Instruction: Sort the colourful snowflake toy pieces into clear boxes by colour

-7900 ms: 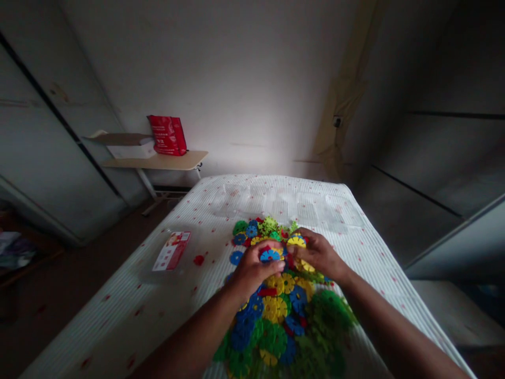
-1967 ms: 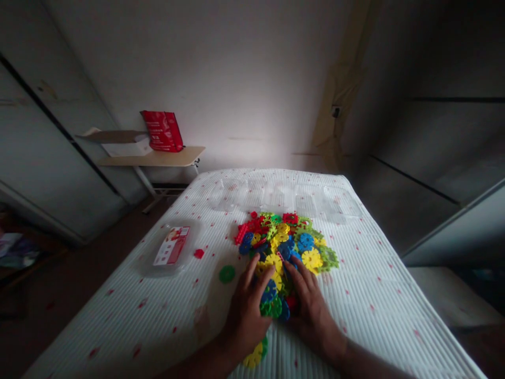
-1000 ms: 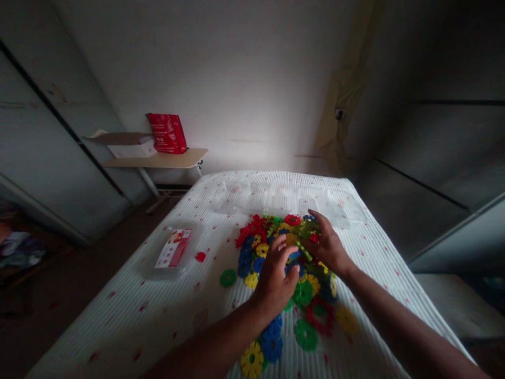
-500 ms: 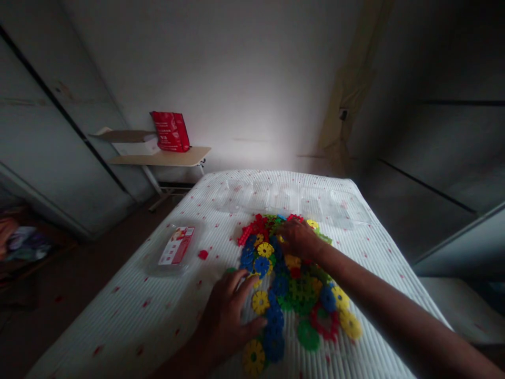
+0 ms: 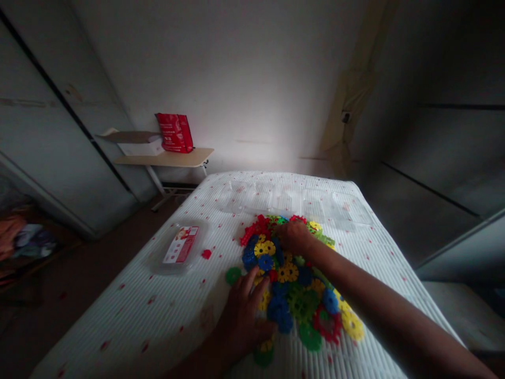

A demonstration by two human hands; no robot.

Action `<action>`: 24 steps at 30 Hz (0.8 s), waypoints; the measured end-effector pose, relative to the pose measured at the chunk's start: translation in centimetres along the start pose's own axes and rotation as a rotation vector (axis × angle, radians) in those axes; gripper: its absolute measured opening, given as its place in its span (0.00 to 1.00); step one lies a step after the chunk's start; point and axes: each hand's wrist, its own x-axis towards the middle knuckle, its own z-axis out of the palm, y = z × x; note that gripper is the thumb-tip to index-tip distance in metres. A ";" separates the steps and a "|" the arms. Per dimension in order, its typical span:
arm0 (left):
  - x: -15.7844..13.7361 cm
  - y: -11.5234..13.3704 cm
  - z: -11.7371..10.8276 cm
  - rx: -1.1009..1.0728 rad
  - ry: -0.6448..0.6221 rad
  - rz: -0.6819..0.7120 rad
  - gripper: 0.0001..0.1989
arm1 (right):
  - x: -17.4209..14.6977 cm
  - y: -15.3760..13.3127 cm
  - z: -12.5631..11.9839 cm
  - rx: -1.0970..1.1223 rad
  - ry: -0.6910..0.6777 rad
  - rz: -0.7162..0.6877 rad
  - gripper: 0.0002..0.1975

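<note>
Bed (image 5: 158,316), white cover with red specks. Heap of plastic discs (image 5: 292,273) lies at its middle. Left hand (image 5: 242,316) flat on heap's near edge, fingers spread. Right hand (image 5: 294,237) on far edge; finger state cannot be made out.

At centre frame we see a heap of snowflake building discs (image 5: 294,284) in hard, smooth plastic with a slight sheen, in red, yellow, blue and green. They lie on a bed cover (image 5: 158,321) of matt white cloth, finely ribbed and dotted with small red marks. At mid-left a clear, glossy plastic lid (image 5: 179,253) bears a red and white paper label. Toward the far edge sits a transparent plastic tray (image 5: 347,210), faintly shiny. In the upper left, a side table (image 5: 168,158) has a smooth, pale wood-look top, with a glossy red bag (image 5: 175,132) on it.
</note>
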 end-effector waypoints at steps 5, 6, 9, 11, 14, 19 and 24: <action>1.4 0.7 0.7 -0.058 0.024 0.059 0.37 | -0.6 2.2 -2.7 0.093 0.007 0.012 0.10; 1.7 0.9 0.8 -0.067 0.036 0.073 0.37 | -0.9 2.7 -3.1 0.160 0.021 0.014 0.09; 2.4 1.5 0.8 -0.096 0.068 0.112 0.35 | -1.5 3.8 -3.4 0.399 0.096 0.004 0.05; 2.9 1.9 0.8 -0.106 0.093 0.126 0.33 | -1.8 4.2 -3.0 0.594 0.135 -0.032 0.06; 3.3 2.4 0.7 -0.073 0.172 0.124 0.29 | -1.8 4.0 -1.9 0.866 0.202 -0.026 0.11; 2.9 2.1 0.3 0.020 0.322 0.115 0.21 | -2.0 3.3 -1.2 1.243 0.207 -0.052 0.14; 2.7 2.0 -0.1 0.033 0.378 0.124 0.15 | -4.0 3.7 -1.1 1.432 0.095 -0.042 0.15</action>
